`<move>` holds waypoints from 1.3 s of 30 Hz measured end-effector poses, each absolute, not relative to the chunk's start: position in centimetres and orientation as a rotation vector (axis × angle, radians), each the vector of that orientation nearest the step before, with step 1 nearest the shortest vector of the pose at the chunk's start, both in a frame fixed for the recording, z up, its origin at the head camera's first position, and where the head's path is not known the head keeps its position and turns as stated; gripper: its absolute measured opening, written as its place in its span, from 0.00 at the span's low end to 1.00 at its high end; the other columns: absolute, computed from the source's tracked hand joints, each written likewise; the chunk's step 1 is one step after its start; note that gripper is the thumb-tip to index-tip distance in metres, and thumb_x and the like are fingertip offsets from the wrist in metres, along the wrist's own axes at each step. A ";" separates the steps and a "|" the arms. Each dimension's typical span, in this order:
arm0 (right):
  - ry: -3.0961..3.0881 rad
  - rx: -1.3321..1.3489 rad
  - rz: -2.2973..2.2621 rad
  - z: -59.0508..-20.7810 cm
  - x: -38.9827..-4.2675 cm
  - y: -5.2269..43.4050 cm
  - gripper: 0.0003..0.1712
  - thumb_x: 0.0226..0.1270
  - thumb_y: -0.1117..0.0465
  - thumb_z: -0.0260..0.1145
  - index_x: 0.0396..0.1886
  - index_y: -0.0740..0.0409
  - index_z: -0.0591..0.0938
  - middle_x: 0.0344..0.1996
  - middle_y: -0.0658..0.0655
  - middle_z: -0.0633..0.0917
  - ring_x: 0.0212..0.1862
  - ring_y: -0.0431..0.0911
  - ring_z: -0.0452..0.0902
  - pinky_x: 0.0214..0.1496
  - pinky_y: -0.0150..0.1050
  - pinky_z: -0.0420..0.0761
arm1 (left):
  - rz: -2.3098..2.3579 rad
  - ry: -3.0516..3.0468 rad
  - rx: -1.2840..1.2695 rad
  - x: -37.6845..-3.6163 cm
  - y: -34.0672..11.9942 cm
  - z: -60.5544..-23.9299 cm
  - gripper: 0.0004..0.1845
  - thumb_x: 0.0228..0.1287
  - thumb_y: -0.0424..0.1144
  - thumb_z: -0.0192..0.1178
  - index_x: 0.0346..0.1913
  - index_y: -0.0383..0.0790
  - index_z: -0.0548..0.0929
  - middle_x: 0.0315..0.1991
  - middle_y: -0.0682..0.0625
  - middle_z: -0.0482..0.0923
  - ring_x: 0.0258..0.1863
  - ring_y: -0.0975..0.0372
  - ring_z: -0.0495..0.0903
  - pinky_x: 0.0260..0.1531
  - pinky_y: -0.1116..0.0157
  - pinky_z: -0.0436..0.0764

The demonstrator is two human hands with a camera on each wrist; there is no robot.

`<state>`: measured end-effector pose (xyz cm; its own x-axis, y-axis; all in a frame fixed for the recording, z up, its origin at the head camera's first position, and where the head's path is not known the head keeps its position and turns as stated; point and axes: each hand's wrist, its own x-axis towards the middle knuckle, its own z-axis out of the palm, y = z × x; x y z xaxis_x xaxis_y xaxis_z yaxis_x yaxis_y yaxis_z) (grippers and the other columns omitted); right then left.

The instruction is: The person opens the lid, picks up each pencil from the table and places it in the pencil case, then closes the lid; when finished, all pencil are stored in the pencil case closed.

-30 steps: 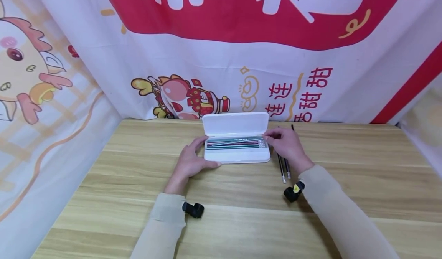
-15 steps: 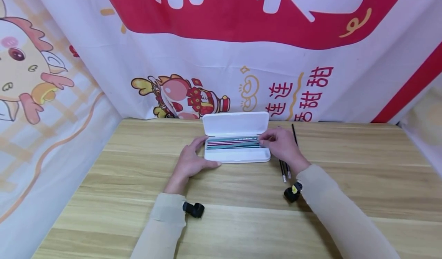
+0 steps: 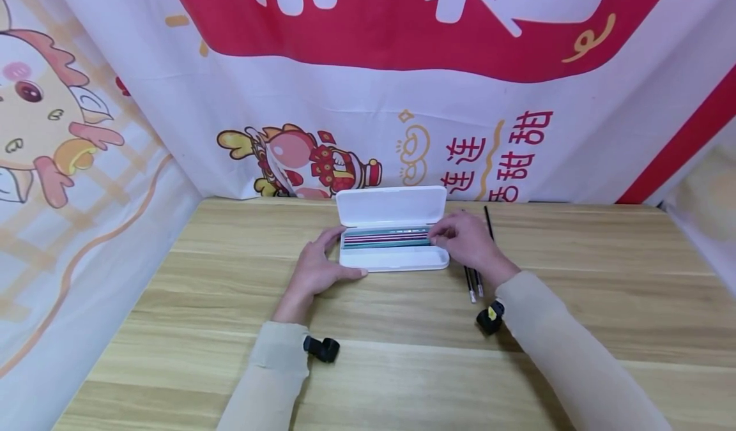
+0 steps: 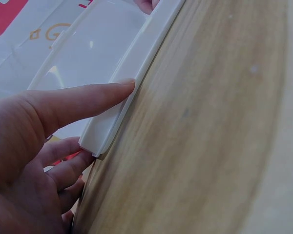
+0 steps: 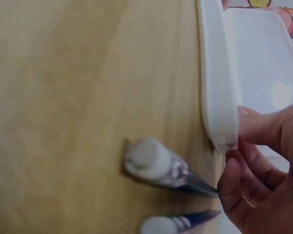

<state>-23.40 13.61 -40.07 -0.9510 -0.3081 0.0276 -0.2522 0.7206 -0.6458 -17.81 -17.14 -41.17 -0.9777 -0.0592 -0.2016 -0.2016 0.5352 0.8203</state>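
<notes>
Wooden table (image 3: 172, 329): left hand (image 3: 313, 271) braces pencil case (image 3: 397, 260), thumb flat against it; right hand (image 3: 468, 241) fingertips settle pencils (image 3: 385, 238) inside, pinch unclear. Loose pencils (image 3: 473, 283) under the right palm likely need gathering next.

One open white pencil case (image 3: 393, 260), two hands, two loose black pencils (image 3: 473, 281) beside it, one wooden table (image 3: 402, 354)

Wooden table (image 3: 172, 303), printed cloth backdrop (image 3: 356, 99)
</notes>
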 end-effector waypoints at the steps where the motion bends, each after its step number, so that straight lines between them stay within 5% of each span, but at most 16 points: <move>1: 2.830 -0.475 -1.037 -40.0 -23.4 13.7 0.08 0.74 0.63 0.72 0.48 0.54 0.93 0.46 0.58 0.86 0.48 0.52 0.80 0.50 0.46 0.80 | 1.429 2.619 -0.223 -17.8 -17.1 -41.2 0.53 0.48 0.43 0.87 0.80 0.56 0.71 0.83 0.48 0.68 0.87 0.45 0.52 0.87 0.38 0.42; 20: 2.738 -0.604 -1.060 -39.9 -23.3 14.1 0.08 0.76 0.63 0.69 0.48 0.56 0.92 0.45 0.57 0.84 0.44 0.49 0.77 0.44 0.39 0.77 | 1.444 2.612 -0.222 -17.8 -17.1 -41.2 0.54 0.48 0.43 0.87 0.80 0.56 0.71 0.83 0.48 0.68 0.87 0.45 0.52 0.87 0.39 0.43; 39: 2.743 -0.552 -1.046 -39.7 -23.1 14.2 0.09 0.75 0.60 0.71 0.49 0.53 0.92 0.46 0.56 0.84 0.49 0.50 0.78 0.49 0.42 0.80 | 1.437 2.619 -0.216 -17.8 -17.3 -41.4 0.53 0.48 0.43 0.87 0.79 0.57 0.71 0.82 0.48 0.69 0.87 0.46 0.52 0.88 0.40 0.41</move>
<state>-23.09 14.18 -39.68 -0.9201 -0.3914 -0.0130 -0.2834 0.6884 -0.6677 -17.84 -17.25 -41.35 -0.9789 -0.0552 -0.1967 -0.1956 0.5317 0.8241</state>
